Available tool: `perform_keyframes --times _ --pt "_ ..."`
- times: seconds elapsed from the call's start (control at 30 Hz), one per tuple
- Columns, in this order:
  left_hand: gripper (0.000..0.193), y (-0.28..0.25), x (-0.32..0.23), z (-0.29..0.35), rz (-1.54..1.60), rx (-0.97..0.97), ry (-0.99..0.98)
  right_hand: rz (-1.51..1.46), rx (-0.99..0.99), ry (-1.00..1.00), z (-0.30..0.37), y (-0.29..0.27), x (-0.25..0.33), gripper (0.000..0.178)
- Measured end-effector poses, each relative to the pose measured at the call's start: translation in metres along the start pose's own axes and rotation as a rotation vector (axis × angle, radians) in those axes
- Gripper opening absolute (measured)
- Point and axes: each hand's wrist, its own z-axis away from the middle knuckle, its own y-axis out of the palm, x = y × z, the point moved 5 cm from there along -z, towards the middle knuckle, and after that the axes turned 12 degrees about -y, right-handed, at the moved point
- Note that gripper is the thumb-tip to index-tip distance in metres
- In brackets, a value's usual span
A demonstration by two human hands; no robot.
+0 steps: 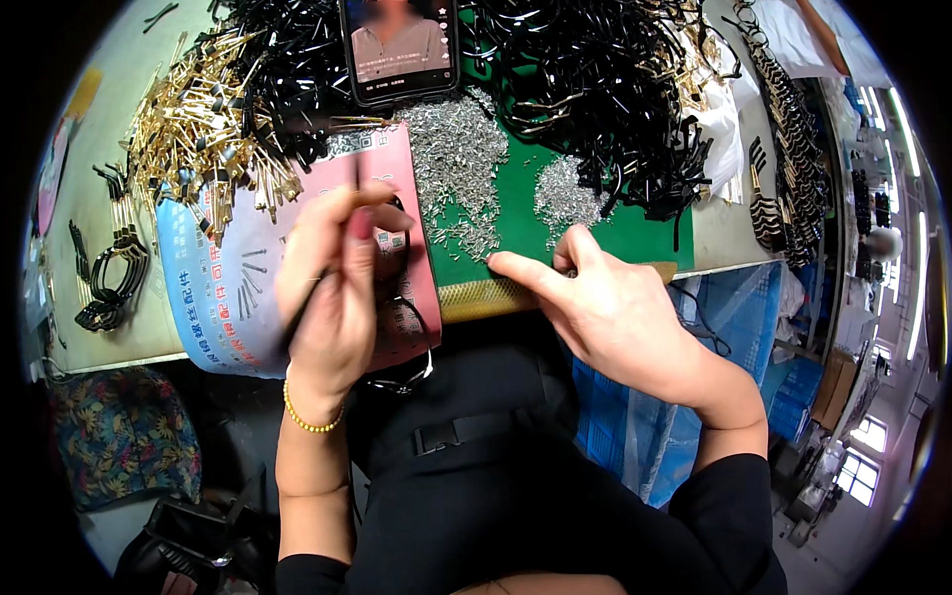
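phone: (pixel 400 45) propped upright at the far edge
gold-tipped pins: (pixel 203 124) heaped far left
black curved pieces: (pixel 605 84) piled far right
floral cushion: (pixel 124 436) below the surface (pixel 714 233)

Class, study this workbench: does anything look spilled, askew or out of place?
The small silver pins lie scattered loose over the green mat, not in a tray, with a second patch near the right hand. A phone playing video sits propped among black parts. The left hand holds a dark frame.
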Motion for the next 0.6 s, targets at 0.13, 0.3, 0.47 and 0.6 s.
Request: perform_keyframes --times 0.13,0.3,0.47,0.6 --pt "0.022 -0.021 0.009 0.007 0.142 -0.188 0.111 0.0 -0.01 -0.014 -0.002 0.006 -0.002 0.058" --pt "0.027 -0.038 0.011 0.013 0.233 -0.23 -0.079 -0.022 -0.024 -0.007 -0.005 0.007 -0.002 0.055" --pt "0.025 -0.032 0.012 -0.004 0.227 -0.196 -0.104 -0.032 -0.047 0.001 -0.006 0.008 -0.002 0.053" --pt "0.023 -0.026 0.009 -0.022 0.233 -0.124 -0.155 -0.035 -0.066 0.007 -0.008 0.006 0.0 0.057"
